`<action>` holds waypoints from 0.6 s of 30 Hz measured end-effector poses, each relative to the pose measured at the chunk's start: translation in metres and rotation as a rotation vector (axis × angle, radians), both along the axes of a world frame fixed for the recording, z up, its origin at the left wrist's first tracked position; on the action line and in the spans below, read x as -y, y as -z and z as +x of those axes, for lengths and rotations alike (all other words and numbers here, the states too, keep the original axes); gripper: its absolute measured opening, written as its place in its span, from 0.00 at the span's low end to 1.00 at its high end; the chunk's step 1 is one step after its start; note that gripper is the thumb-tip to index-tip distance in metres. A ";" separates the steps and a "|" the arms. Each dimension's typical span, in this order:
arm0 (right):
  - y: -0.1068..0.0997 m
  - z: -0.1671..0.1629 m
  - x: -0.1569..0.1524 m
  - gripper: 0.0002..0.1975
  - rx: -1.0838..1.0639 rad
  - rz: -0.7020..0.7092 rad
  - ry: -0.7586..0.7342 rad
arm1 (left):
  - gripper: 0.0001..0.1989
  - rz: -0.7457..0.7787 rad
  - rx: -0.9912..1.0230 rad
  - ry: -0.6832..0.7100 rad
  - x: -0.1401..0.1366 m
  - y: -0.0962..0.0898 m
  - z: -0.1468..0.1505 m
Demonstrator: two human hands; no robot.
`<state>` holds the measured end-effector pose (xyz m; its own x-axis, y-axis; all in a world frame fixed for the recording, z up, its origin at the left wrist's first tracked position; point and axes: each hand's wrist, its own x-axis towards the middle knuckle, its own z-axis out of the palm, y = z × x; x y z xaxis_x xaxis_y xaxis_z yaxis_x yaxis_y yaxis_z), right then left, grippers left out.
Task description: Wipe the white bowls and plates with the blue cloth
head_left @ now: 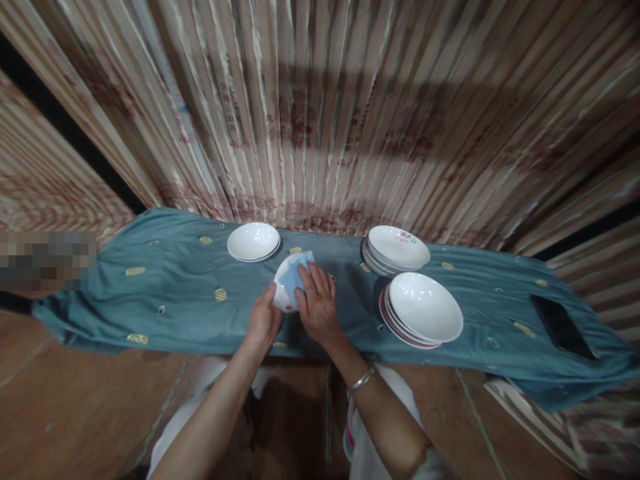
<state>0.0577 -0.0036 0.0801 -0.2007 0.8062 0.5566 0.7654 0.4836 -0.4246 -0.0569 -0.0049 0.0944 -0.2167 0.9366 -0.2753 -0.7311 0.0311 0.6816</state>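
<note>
My left hand (263,319) grips the lower left rim of a white plate (283,270) with a small red mark near its edge. The plate is held up, tilted, over the cloth-covered table. Against its face my right hand (317,303) presses a light blue cloth (295,273), its fingers closed over the cloth. Left of and behind the plate sits a small stack of white dishes (254,240). On the right stand a stack of flower-patterned plates (397,247) and, nearer to me, a stack of white bowls (427,307), some with red rims.
A green tablecloth (185,307) with yellow pineapple prints covers the long narrow table. A black phone (561,325) lies near its right end. Pleated curtains (320,120) hang directly behind. A blurred-out patch (47,260) covers something at the far left.
</note>
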 end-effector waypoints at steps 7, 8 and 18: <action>0.004 0.006 -0.010 0.26 -0.202 -0.078 -0.037 | 0.09 0.008 0.016 0.009 0.002 -0.004 0.003; 0.006 0.007 -0.011 0.26 -0.232 -0.088 -0.035 | 0.09 0.006 0.021 0.014 0.002 -0.004 0.003; 0.034 0.008 -0.015 0.29 -0.323 -0.169 0.005 | 0.12 -0.021 0.083 -0.046 -0.001 -0.001 0.002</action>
<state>0.0659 0.0114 0.0458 -0.0325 0.8929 0.4490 0.5811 0.3824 -0.7184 -0.0552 -0.0037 0.0958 -0.2349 0.9202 -0.3132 -0.7857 0.0099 0.6185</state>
